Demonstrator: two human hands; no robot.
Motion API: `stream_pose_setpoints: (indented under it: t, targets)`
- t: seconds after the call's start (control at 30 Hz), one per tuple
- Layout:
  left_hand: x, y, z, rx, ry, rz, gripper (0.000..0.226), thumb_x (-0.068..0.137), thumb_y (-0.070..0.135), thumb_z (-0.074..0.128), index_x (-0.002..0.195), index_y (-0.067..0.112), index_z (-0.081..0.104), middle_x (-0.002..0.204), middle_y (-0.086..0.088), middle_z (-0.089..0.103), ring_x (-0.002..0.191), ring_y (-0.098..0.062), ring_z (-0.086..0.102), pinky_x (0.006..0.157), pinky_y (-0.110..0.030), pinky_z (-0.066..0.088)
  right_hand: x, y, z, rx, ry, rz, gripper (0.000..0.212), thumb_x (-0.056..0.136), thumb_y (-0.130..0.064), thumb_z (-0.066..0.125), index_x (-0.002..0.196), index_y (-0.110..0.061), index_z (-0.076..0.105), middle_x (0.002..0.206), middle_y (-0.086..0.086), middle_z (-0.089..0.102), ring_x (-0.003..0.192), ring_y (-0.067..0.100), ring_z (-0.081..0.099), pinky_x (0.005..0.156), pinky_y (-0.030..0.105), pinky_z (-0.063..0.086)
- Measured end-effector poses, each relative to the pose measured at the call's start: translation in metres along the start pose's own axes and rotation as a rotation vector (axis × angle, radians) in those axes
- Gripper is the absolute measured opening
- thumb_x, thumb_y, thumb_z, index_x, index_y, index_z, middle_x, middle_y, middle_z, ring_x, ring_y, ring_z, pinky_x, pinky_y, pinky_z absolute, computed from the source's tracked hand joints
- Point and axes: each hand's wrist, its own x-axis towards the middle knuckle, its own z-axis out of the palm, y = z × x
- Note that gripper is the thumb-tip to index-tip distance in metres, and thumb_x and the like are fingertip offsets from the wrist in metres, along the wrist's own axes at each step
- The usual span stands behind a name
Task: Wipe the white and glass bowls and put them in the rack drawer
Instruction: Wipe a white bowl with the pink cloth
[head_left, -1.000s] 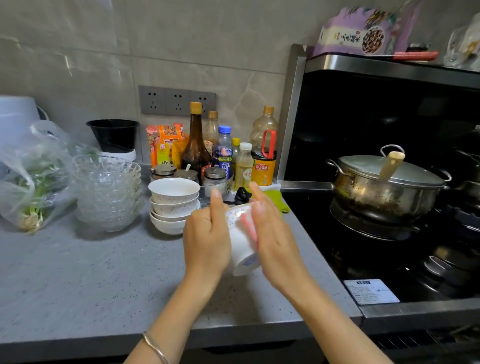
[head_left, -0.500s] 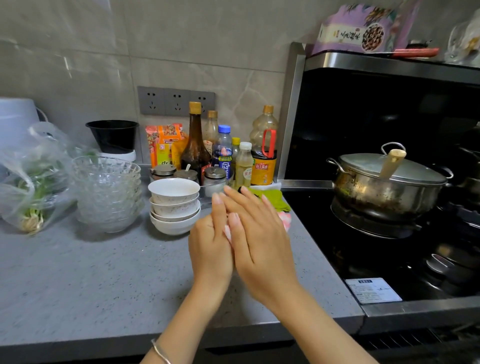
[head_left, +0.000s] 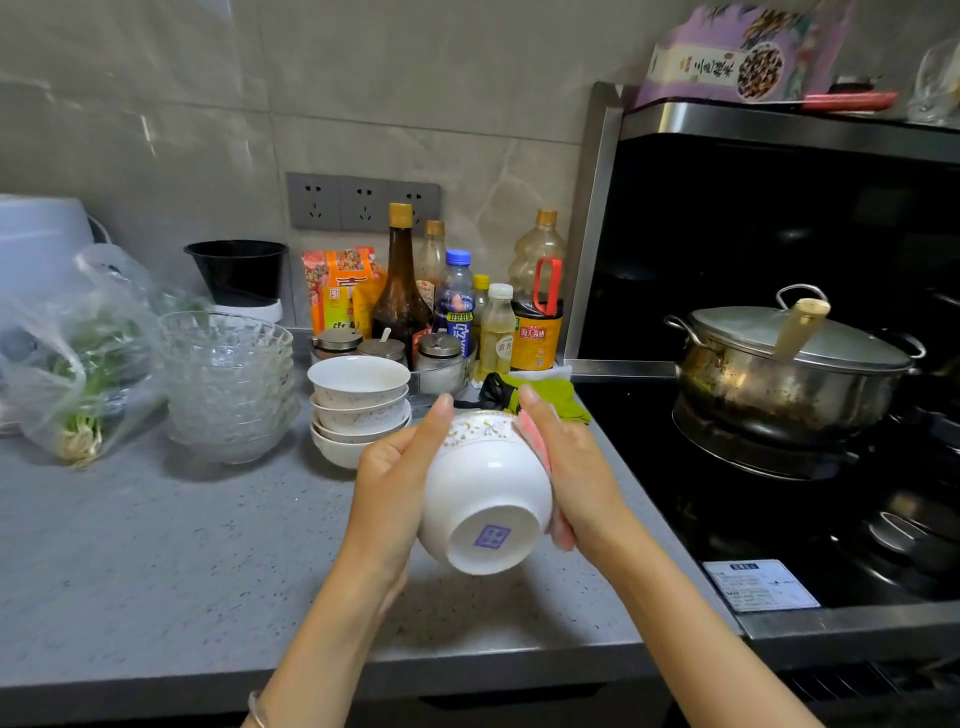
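White porcelain, a single piece: the white bowl (head_left: 485, 499) is held in the air above the worktop (head_left: 156, 545) between two hands. It is tipped so that its foot ring and a blue stamp face the camera, and a flowered band runs round its rim. The left hand (head_left: 392, 483) grips its left wall, fingers (head_left: 436, 421) curled round it. The right hand (head_left: 576, 467) wraps a pink cloth (head_left: 558, 532) against the right wall, grasping cloth and bowl together.

Behind the hands, on the worktop, is a stack of white bowls (head_left: 358, 410), four in all. Just beside it on the left is a stack of glass bowls (head_left: 228, 384). Along the wall are six bottles (head_left: 400, 296), three lidded jars (head_left: 439, 348), one black tub (head_left: 236, 270), one bag of greens (head_left: 78, 364) and one green cloth (head_left: 553, 395). One lidded pot (head_left: 779, 374) sits on the hob (head_left: 675, 493) at the right.

Half a second ago the hands lay nearly palm to palm and covered the bowl almost wholly. Now they are spread apart and the bowl's underside shows. Both stacks stand where they were.

The glass bowls nest too closely and are too clear to count. The held bowl's inside faces away, the far fingers of both hands are hidden behind it, and most of the pink cloth lies under the right palm. The bag is cut off at the left edge.
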Motion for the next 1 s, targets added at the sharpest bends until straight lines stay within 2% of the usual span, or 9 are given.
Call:
stream_pose_setpoints:
  t: [0.13, 0.3, 0.47, 0.57, 0.67, 0.73, 0.8, 0.9, 1.0]
  targets:
    - [0.005, 0.004, -0.007, 0.213, -0.105, 0.104, 0.069, 0.082, 0.056, 0.053, 0.075, -0.013, 0.062, 0.073, -0.028, 0.066, 0.063, -0.022, 0.06, 0.062, -0.03, 0.045, 0.0, -0.003, -0.007, -0.07, 0.009, -0.054, 0.074, 0.089, -0.063, 0.046, 0.056, 0.003, 0.05, 0.047, 0.017, 0.046, 0.034, 0.024, 0.042, 0.036, 0.025, 0.03]
    - [0.007, 0.012, 0.002, 0.46, -0.189, 0.242, 0.077, 0.089, 0.062, 0.044, 0.063, -0.01, 0.057, 0.057, -0.022, 0.058, 0.052, -0.021, 0.048, 0.052, -0.029, 0.032, -0.002, -0.011, -0.008, -0.186, -0.001, -0.253, 0.072, 0.095, -0.05, 0.048, 0.059, 0.013, 0.049, 0.051, 0.024, 0.052, 0.041, 0.031, 0.05, 0.037, 0.033, 0.031]
    - [0.006, 0.008, 0.012, 0.405, 0.003, 0.286, 0.066, 0.088, 0.05, 0.046, 0.043, 0.003, 0.036, 0.046, -0.02, 0.038, 0.046, -0.019, 0.038, 0.048, -0.029, 0.025, -0.002, 0.001, 0.0, -0.023, 0.078, -0.286, 0.071, 0.088, -0.056, 0.044, 0.06, 0.009, 0.045, 0.053, 0.021, 0.049, 0.048, 0.029, 0.053, 0.042, 0.022, 0.031]
    - [0.006, -0.002, 0.013, 0.236, 0.117, 0.215, 0.074, 0.091, 0.054, 0.051, 0.055, -0.011, 0.041, 0.054, -0.022, 0.045, 0.054, -0.022, 0.045, 0.054, -0.033, 0.031, -0.008, 0.006, 0.002, 0.088, 0.091, -0.165, 0.05, 0.099, -0.048, 0.037, 0.092, -0.01, 0.067, 0.08, 0.005, 0.069, 0.067, 0.017, 0.066, 0.041, 0.014, 0.037]
    - [0.01, -0.008, 0.02, 0.216, 0.208, 0.205, 0.069, 0.094, 0.048, 0.049, 0.054, -0.008, 0.044, 0.053, -0.014, 0.046, 0.056, -0.022, 0.043, 0.056, -0.037, 0.032, -0.013, 0.009, 0.005, -0.01, 0.099, -0.209, 0.038, 0.099, -0.048, 0.032, 0.126, -0.038, 0.057, 0.123, -0.021, 0.058, 0.112, 0.001, 0.056, 0.074, 0.013, 0.048]
    - [0.009, -0.01, 0.027, 0.3, 0.244, 0.267, 0.066, 0.094, 0.05, 0.047, 0.041, 0.009, 0.043, 0.044, -0.005, 0.044, 0.05, -0.022, 0.04, 0.053, -0.039, 0.033, -0.016, 0.007, 0.012, -0.23, 0.141, -0.382, 0.044, 0.097, -0.045, 0.028, 0.135, -0.035, 0.048, 0.136, -0.025, 0.047, 0.129, -0.01, 0.037, 0.106, 0.016, 0.032]
    - [0.004, -0.01, 0.035, 0.366, 0.241, 0.321, 0.064, 0.09, 0.056, 0.039, 0.048, 0.01, 0.056, 0.043, -0.006, 0.051, 0.048, -0.025, 0.048, 0.054, -0.042, 0.04, -0.014, 0.01, 0.016, -0.494, 0.191, -0.531, 0.047, 0.099, -0.041, 0.027, 0.139, -0.026, 0.048, 0.142, -0.016, 0.047, 0.136, -0.004, 0.032, 0.114, 0.022, 0.024]
    - [-0.001, -0.014, 0.036, 0.339, 0.256, 0.313, 0.063, 0.091, 0.06, 0.039, 0.052, 0.014, 0.057, 0.043, -0.002, 0.049, 0.045, -0.015, 0.045, 0.053, -0.038, 0.039, -0.008, 0.008, 0.01, -0.449, 0.183, -0.522, 0.043, 0.1, -0.035, 0.03, 0.133, -0.022, 0.055, 0.134, -0.012, 0.055, 0.129, 0.0, 0.043, 0.107, 0.017, 0.034]
    - [-0.001, -0.014, 0.033, 0.173, 0.283, 0.221, 0.066, 0.092, 0.053, 0.046, 0.054, -0.001, 0.043, 0.052, -0.008, 0.049, 0.054, -0.019, 0.047, 0.054, -0.038, 0.037, -0.005, -0.001, -0.003, 0.041, 0.024, -0.171, 0.034, 0.104, -0.023, 0.035, 0.13, -0.023, 0.057, 0.122, -0.016, 0.055, 0.102, -0.007, 0.056, 0.074, -0.001, 0.04]
